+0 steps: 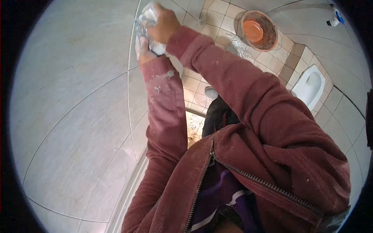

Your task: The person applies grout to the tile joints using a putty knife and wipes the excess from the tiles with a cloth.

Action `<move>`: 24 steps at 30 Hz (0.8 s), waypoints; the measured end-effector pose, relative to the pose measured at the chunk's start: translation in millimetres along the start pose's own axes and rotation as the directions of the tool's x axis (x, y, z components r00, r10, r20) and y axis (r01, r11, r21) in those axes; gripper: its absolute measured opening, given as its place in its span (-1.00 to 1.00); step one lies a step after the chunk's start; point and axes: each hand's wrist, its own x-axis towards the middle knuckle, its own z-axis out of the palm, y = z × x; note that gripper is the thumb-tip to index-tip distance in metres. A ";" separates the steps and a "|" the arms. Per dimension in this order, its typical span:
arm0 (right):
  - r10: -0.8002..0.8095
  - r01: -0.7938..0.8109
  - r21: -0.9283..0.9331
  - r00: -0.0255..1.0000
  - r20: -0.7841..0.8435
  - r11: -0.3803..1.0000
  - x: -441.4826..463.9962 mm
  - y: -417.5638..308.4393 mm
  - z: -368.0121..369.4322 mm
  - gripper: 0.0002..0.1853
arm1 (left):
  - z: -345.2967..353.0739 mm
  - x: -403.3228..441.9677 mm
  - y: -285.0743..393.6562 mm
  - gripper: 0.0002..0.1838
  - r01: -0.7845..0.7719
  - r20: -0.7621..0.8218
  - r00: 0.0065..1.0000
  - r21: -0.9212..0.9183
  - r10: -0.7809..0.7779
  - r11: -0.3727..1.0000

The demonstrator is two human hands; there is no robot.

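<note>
Both hands are together at the top, close to the tiled wall [70, 97]. My right hand [166, 25] is closed, its fingers curled over a whitish, grey-smeared soft bundle [158, 47] that looks like a wet cloth or a bag; its exact kind is unclear. Just below, my left hand [144, 48] grips the lower side of the same bundle, thumb upward and fingers partly hidden. Pale smears mark the left cuff and sleeve [165, 83].
An orange bucket [271, 39] with a dirty inside stands on the tiled floor [221, 19], which has wet, whitish patches. A white squat toilet [311, 87] sits on a raised tiled step at the right. A white bottle with a blue part [335, 19] is at the upper right.
</note>
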 end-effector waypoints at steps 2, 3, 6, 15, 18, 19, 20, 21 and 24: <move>-0.063 0.050 0.111 0.992 0.113 0.993 -19.4 -7.0 0.6 -0.73 | -16.3 -19.7 -5.8 -0.49 -0.069 0.086 0.994 -0.034 0.072 0.997; -0.064 0.052 0.109 0.992 0.104 0.993 -22.5 -6.0 -1.3 -0.73 | -22.3 -27.7 -9.0 -0.46 -0.137 0.169 0.974 -0.075 0.148 0.988; -0.120 0.105 0.141 0.987 0.103 0.984 -22.1 -3.4 -0.8 -0.71 | -10.2 -26.0 -5.0 -0.45 -0.139 0.017 0.990 0.047 0.138 0.989; -0.017 0.011 0.070 0.996 0.083 0.998 -42.2 -12.8 17.6 -0.72 | 25.3 -21.8 6.9 -0.60 -0.061 -0.064 0.994 0.378 0.092 0.924; -0.039 0.012 0.140 0.980 0.195 0.990 -53.5 -17.5 13.0 -0.75 | 36.4 -12.9 -2.5 -0.60 -0.056 -0.020 0.998 0.353 0.067 0.934; 0.035 -0.078 0.152 0.964 0.263 0.985 -55.8 -21.9 8.7 -0.76 | 35.7 -13.2 -3.0 -0.60 -0.055 -0.017 0.998 0.344 0.065 0.937; 0.072 -0.124 0.231 0.973 0.221 0.965 -48.7 -24.6 -1.2 -0.76 | 37.0 -11.5 -1.4 -0.60 -0.059 -0.011 0.998 0.336 0.066 0.940; 0.061 -0.112 0.237 0.975 0.212 0.965 -34.2 -22.7 -9.9 -0.76 | 41.9 -5.7 0.0 -0.60 -0.070 0.006 0.997 0.322 0.072 0.944; 0.019 -0.009 0.138 0.997 -0.076 0.990 21.2 -11.5 -32.5 -0.71 | 57.5 12.7 -1.4 -0.60 -0.087 0.058 0.996 0.272 0.073 0.959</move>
